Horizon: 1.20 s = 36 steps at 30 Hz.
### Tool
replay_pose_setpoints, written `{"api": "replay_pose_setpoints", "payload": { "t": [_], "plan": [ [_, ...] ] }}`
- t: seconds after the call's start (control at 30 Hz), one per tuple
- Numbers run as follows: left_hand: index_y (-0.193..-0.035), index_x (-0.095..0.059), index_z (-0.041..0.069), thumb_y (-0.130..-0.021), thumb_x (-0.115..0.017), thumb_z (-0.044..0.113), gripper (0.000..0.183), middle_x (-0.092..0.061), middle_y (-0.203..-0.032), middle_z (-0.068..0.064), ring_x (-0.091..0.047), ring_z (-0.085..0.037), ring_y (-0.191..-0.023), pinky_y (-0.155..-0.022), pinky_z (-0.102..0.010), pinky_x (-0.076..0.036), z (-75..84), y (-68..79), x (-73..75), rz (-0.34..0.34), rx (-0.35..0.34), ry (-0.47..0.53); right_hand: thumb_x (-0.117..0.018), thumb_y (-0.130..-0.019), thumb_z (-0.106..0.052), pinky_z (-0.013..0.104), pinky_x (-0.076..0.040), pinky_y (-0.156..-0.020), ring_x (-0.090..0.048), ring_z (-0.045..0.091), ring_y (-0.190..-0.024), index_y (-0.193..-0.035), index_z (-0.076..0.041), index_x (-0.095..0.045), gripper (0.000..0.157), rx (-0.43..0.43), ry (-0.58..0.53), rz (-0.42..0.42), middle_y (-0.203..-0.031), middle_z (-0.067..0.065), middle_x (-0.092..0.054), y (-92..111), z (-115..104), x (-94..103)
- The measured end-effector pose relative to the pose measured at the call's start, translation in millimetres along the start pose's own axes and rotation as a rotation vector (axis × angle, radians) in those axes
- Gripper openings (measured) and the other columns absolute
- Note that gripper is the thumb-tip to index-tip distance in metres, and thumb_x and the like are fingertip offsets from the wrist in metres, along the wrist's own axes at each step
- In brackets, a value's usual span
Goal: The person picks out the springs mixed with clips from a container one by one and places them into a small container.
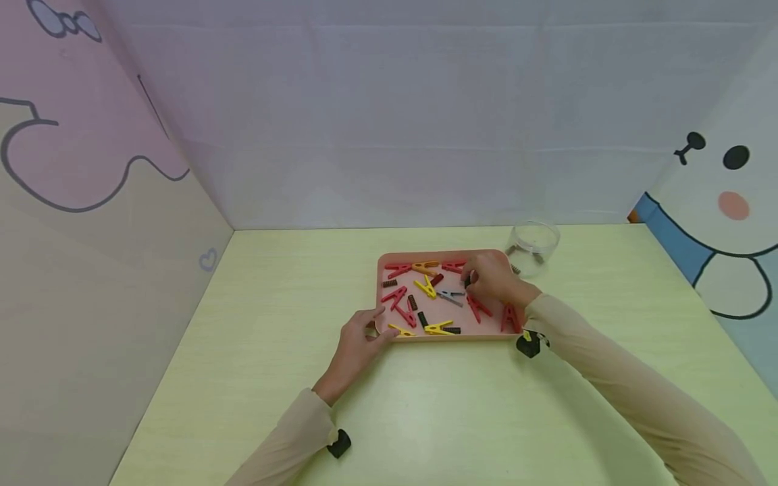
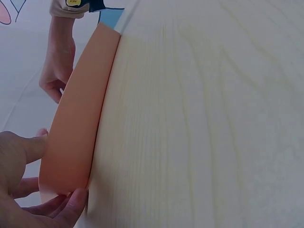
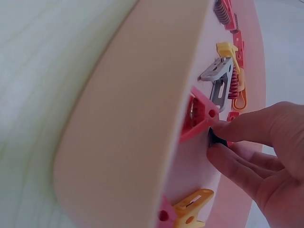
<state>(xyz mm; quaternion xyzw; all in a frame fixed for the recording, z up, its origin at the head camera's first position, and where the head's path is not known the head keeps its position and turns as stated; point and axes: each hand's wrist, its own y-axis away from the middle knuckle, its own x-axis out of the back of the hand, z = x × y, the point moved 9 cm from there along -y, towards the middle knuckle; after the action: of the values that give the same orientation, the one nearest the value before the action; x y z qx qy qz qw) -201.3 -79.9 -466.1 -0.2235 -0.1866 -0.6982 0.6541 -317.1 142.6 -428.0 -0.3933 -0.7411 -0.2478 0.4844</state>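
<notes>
Steadying left hand [image 1: 357,344]: fingers and thumb are gripping the pink tray [image 1: 450,338] by its near-left corner, probably helping prevent sliding.
Red clothespin [image 1: 473,309]: it's lying right beside the working fingertips, risking a snag.
Pinching right hand [image 1: 494,277]: thumb and finger are nipping a small black piece [image 3: 216,137], probably a spring, inside the tray; light, level pressure is looking wisest.
Clear bowl [image 1: 535,241]: it's standing beyond the far-right corner.

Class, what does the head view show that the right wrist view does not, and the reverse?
Only the head view: the left hand at the near left corner of the tray, and the clear bowl.

Only the right wrist view: a yellow clip low in the picture, near the tray's right end.

Both: the right hand pinching a small dark piece, and the grey clip.
</notes>
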Motion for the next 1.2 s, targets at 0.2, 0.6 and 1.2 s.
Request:
{"api": "replay_pose_setpoints", "payload": {
  "t": [0.2, 0.6, 1.2],
  "plan": [
    [-0.132, -0.055, 0.004, -0.084, -0.072, 0.030, 0.057, -0.056, -0.119, -0.010, -0.055, -0.019, -0.097, -0.075, -0.025, -0.052, 1.5, -0.5, 0.9, 0.004, -0.023, 0.011, -0.072, -0.075, 0.001, 0.034, -0.052, -0.065, -0.059, 0.016, -0.070, -0.081, -0.004, -0.074, 0.008, -0.013, 0.021, 0.000, -0.082, 0.007, -0.068, -1.4, 1.3, -1.7],
    [-0.132, -0.055, 0.005, -0.084, -0.073, 0.031, 0.057, -0.056, -0.119, -0.009, -0.055, -0.019, -0.097, -0.075, -0.024, -0.052, 0.9, -0.3, 0.5, 0.014, -0.014, 0.004, -0.073, -0.075, 0.000, 0.033, -0.052, -0.066, -0.058, 0.017, -0.071, -0.077, -0.005, -0.075, 0.006, -0.050, 0.032, -0.006, -0.079, 0.005, -0.067, -1.1, 0.4, -2.9],
    [-0.131, -0.056, 0.005, -0.083, -0.073, 0.031, 0.057, -0.057, -0.117, -0.008, -0.055, -0.017, -0.096, -0.074, -0.023, -0.052, 1.9, 0.8, 1.3, 0.027, -0.025, 0.004, -0.071, -0.074, 0.003, 0.033, -0.053, -0.063, -0.060, 0.017, -0.070, -0.077, -0.004, -0.075, 0.009, -0.074, -0.006, -0.001, -0.077, 0.007, -0.069, -1.1, 4.4, -4.8]
  ]
}}
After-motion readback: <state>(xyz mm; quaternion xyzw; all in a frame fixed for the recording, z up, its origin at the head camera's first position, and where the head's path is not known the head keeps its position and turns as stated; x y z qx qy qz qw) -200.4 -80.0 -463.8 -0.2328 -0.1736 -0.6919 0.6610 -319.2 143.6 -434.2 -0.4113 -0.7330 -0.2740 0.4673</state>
